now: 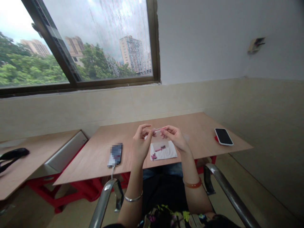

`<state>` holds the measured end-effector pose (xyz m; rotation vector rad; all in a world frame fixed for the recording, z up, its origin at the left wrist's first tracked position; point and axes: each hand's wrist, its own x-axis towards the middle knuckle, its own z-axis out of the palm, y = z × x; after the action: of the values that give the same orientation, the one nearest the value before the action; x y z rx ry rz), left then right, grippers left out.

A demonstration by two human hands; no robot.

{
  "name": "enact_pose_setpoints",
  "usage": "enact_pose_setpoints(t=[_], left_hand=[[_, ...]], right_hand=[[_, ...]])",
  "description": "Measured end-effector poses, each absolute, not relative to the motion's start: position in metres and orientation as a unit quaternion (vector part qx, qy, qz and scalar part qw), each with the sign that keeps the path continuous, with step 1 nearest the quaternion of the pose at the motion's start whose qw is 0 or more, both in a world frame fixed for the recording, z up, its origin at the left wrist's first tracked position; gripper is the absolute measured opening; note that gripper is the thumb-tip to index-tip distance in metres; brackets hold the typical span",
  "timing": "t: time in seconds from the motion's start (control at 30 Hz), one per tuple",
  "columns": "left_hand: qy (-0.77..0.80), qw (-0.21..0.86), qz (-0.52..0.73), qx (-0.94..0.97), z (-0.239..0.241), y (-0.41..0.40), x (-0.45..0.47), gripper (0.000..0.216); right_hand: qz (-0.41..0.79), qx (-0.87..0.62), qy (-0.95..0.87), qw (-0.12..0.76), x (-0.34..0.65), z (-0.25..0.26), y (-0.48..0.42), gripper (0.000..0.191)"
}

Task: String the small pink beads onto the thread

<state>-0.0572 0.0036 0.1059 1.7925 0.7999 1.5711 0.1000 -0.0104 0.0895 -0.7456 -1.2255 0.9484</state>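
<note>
My left hand point(140, 139) and my right hand point(174, 136) are raised together above the wooden table point(197, 126). Both pinch the top edge of a small clear plastic bag point(158, 130), fingers curled on it. Below the hands lies a white sheet point(168, 152) carrying a second clear bag point(161, 146) with small pink and dark pieces point(154, 156) on and beside it. A silver bangle is on my left wrist and an orange band on my right.
A phone point(115, 155) with a cable lies left of the sheet; another phone point(223, 136) in a white case lies near the table's right edge. Metal chair arms point(225, 186) flank my lap. A second table point(28, 164) stands at left, below the window.
</note>
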Motion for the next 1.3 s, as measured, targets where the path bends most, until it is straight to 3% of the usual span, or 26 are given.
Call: enact_pose_setpoints(t=[0.1,0.2,0.57,1.3], left_hand=[[0.297,0.332,0.607,0.658,0.108,0.003,-0.055,0.03],[0.295,0.361,0.589,0.66,0.109,0.003,-0.054,0.021],[0.297,0.347,0.579,0.675,0.108,0.003,-0.054,0.013],[0.331,0.225,0.58,0.71,0.106,-0.005,-0.045,0.016]], right_hand=[[0.39,-0.335,-0.54,0.667,0.1,0.092,-0.012,0.026],[0.368,-0.334,-0.537,0.682,0.101,0.094,-0.014,0.025],[0.337,-0.32,-0.543,0.699,0.101,0.095,-0.015,0.021],[0.334,-0.319,-0.554,0.692,0.09,0.103,-0.025,0.016]])
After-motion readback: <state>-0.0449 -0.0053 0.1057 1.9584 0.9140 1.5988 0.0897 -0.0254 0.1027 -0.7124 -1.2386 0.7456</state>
